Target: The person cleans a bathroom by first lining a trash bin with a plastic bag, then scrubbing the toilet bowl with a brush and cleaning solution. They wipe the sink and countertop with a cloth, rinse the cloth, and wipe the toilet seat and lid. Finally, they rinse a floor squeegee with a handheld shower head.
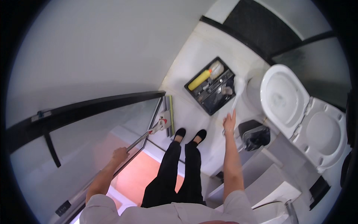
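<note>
My left hand (120,154) is closed round the metal pole of a mop (160,124), whose grey and green flat head is near the glass door's edge. My right hand (229,123) holds the thin white handle of a toilet brush (239,85); its pale, blurred head is beside a black caddy (211,113). In the caddy on the floor lie a yellow bottle (199,80) with an orange cap, a bagged pale item (216,70) and several small tools. To the right stands a white toilet (281,96) with its seat raised.
A black waste bin (250,127) with a bag liner stands between my right arm and the toilet. A black-framed glass door (123,112) is on the left. At lower right are a grey cabinet (271,187) and a partly visible white basin (271,212).
</note>
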Motion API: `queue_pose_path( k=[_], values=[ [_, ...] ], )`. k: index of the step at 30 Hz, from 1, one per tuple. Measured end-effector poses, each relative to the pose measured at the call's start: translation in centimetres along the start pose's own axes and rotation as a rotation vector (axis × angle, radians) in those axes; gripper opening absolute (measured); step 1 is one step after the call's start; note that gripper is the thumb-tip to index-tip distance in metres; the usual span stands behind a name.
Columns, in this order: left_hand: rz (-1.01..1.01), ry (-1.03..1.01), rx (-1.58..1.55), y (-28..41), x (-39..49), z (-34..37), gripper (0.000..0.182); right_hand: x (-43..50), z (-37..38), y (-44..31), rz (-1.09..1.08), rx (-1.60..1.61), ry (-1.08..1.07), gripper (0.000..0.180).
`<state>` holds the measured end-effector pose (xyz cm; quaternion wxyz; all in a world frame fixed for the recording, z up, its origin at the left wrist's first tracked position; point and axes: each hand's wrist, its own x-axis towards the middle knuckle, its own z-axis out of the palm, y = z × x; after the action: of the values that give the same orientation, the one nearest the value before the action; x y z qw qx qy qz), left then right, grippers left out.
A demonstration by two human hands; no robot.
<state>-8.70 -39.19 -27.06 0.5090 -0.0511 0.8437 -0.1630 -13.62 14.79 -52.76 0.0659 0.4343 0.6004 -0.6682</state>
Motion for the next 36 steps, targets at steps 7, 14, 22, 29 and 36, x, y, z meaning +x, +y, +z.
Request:
queue_pose_path(
  k=[7,14,22,29,36],
  values=[
    [0.089,0.014,0.111,2.0,0.8,-6.6,0.040,8.4,3.0,5.6,0.120,-0.924,-0.183,0.053],
    [0.542,0.504,0.002,6.9,1.0,-9.3,0.035,16.2,9.1,5.0,0.109,-0.536,-0.049,0.068],
    [0.496,0.033,-0.550,9.6,0.3,-0.4,0.020,26.1,18.1,7.7,0.028,-0.139,0.329,0.049],
    [0.575,-0.087,-0.291,13.6,-0.2,6.7,0.056,15.3,13.6,11.5,-0.028,-0.176,0.181,0.023],
    [0.702,0.014,-0.014,11.7,1.8,9.5,0.063,-7.9,9.1,9.5,0.129,-0.424,0.142,0.042]
  ],
)
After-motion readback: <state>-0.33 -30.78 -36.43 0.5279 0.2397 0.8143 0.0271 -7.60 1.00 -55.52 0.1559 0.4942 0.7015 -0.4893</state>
